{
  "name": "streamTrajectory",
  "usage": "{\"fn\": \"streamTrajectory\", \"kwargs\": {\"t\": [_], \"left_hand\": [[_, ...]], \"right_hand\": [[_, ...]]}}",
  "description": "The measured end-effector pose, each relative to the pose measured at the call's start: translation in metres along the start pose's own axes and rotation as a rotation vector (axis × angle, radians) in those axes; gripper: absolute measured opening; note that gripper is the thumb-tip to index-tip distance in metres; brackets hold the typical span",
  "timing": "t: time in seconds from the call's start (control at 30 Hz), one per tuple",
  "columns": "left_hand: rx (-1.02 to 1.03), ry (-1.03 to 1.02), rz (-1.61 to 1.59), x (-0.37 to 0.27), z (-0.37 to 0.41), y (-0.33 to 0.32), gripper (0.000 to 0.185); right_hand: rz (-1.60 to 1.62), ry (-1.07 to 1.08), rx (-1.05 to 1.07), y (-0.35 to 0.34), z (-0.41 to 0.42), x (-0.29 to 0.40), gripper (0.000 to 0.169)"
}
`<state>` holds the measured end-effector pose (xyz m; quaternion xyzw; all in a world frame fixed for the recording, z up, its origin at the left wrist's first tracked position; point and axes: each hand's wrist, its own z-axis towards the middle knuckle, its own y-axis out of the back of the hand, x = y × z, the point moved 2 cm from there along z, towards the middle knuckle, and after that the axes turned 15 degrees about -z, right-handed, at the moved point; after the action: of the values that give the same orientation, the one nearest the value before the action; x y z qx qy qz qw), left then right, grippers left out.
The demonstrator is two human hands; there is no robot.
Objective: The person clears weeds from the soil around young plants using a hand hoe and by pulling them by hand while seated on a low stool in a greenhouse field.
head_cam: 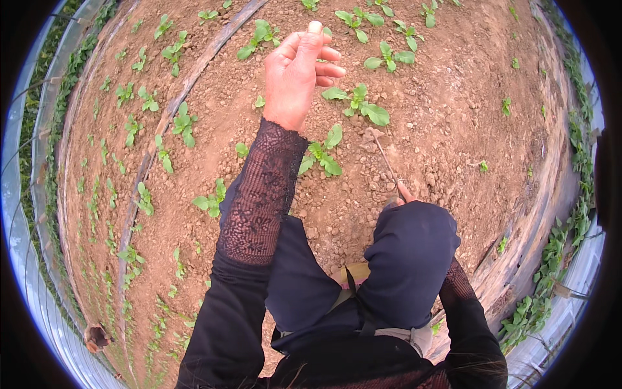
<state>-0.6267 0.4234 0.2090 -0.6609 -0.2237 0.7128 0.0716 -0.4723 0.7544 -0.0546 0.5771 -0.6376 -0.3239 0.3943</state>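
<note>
My left hand (302,68) is held above the soil, its fingers apart and loosely bent, with the thumb uppermost. I see nothing clearly held in it, though a bit of green shows beside the thumb. Just beyond its fingers grows a leafy seedling (359,104), and another seedling (321,154) stands nearer to me. My right hand (406,195) is mostly hidden behind my right knee. It grips a small hand hoe (386,158) with a thin metal shank, whose soil-coated blade rests on the ground right of the seedlings.
Several more seedlings (388,57) dot the cloddy brown soil (437,126). A dark strip, perhaps a drip hose (187,80), runs along the left. Vines (549,272) and plastic sheeting (41,141) border both sides. My knees (413,238) flank a yellowish object (357,273).
</note>
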Motion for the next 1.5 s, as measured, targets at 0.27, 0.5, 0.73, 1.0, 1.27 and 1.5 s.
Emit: {"fn": "streamTrajectory", "kwargs": {"t": [0.27, 0.5, 0.73, 1.0, 1.27, 1.5], "left_hand": [[-0.021, 0.028, 0.020, -0.002, -0.002, -0.005, 0.042], [-0.076, 0.058, 0.037, -0.007, -0.007, -0.004, 0.042], [-0.127, 0.111, 0.046, -0.004, -0.003, -0.010, 0.044], [-0.206, 0.154, 0.116, 0.002, -0.002, -0.017, 0.047], [-0.226, 0.196, 0.160, 0.002, -0.001, -0.015, 0.053], [-0.241, 0.204, 0.175, -0.003, -0.003, -0.008, 0.055]], "right_hand": [[-0.272, -0.081, -0.156, -0.008, -0.004, -0.062, 0.050], [0.064, 0.290, -0.309, 0.037, 0.088, 0.046, 0.024], [-0.084, 0.342, -0.215, 0.022, 0.232, 0.120, 0.019], [-0.134, 0.218, -0.331, 0.002, 0.273, 0.132, 0.014], [-0.073, -0.019, -0.323, 0.006, 0.278, 0.161, 0.018], [-0.096, -0.135, -0.278, -0.003, 0.290, 0.166, 0.020]]}}
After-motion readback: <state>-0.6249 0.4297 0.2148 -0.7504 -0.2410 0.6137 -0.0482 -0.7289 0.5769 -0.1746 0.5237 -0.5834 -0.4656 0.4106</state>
